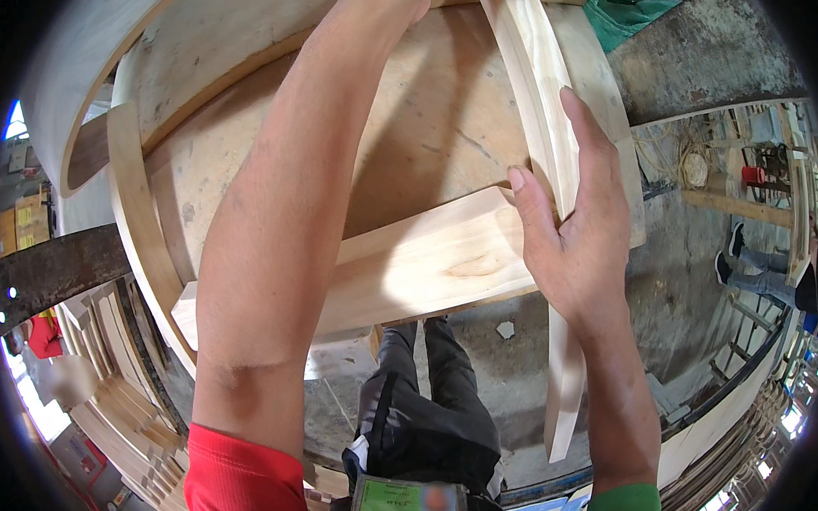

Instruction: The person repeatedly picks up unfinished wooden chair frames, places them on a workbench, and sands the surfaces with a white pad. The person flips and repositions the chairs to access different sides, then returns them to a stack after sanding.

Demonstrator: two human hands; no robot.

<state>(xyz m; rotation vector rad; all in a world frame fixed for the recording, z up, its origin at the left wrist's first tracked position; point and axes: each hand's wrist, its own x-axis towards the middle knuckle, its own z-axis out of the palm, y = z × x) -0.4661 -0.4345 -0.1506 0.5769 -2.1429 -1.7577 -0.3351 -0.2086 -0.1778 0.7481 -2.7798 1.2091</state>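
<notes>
A long, pale curved wooden piece (pixel 542 107) runs from the upper edge down past the near edge of the work surface. My right hand (pixel 583 235) is around it, thumb on the inner side and forefinger along the outer side. The thumb tip is close to the end of a wide wooden rail (pixel 436 261) lying crosswise. My left hand (pixel 420 2) reaches to the upper edge of the view; its fingers are cut off there, so what it touches is hidden. My left forearm crosses over the rail. Another curved wooden piece (pixel 141 192) stands at the left.
Beneath the pieces lies a stained wooden board (pixel 441 121). A large curved panel (pixel 82 73) rises at the upper left. Green cloth (pixel 624 18) lies at the top right. Stacked wooden parts (pixel 120 417) are at the lower left. Another person's legs (pixel 764 268) show far right.
</notes>
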